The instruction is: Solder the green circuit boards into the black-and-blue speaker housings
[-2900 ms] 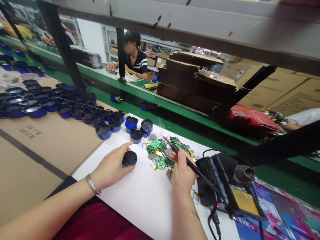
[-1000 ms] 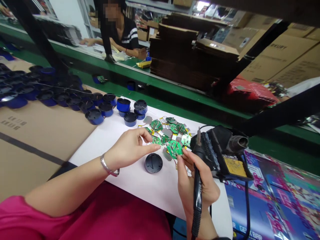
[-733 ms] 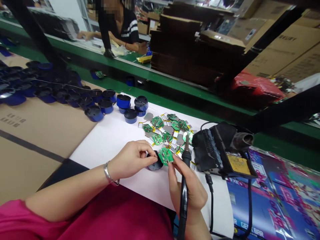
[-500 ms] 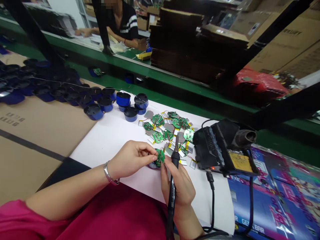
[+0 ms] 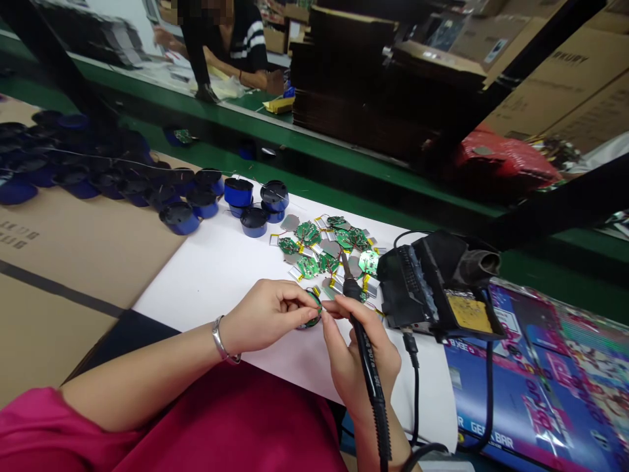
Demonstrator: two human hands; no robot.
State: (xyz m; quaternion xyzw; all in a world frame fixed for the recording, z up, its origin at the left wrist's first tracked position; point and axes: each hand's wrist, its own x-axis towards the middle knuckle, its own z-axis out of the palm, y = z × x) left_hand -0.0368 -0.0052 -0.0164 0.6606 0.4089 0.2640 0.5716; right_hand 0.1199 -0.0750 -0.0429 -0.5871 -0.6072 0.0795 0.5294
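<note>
A small round green circuit board lies low over the white sheet, partly hidden by fingers. My left hand, with a silver bracelet at the wrist, pinches the board's edge between thumb and fingertips. In my right hand is a soldering iron, its tip pointing up and away from the board. The right thumb and forefinger come together at the board's right side; whether they grip a wire there I cannot make out. Just beyond the hands lies a pile of green circuit boards with small silver battery packs and wires.
A black soldering station with a yellow sponge stands at the right, cables running down. Round blue cases crowd the left on cardboard. Blue printed packaging lies right. Across the green bench sits another person.
My right hand has shifted slightly right, and the soldering iron leans more to the left at its tip. The board has tipped flatter and is more covered by my left fingers.
</note>
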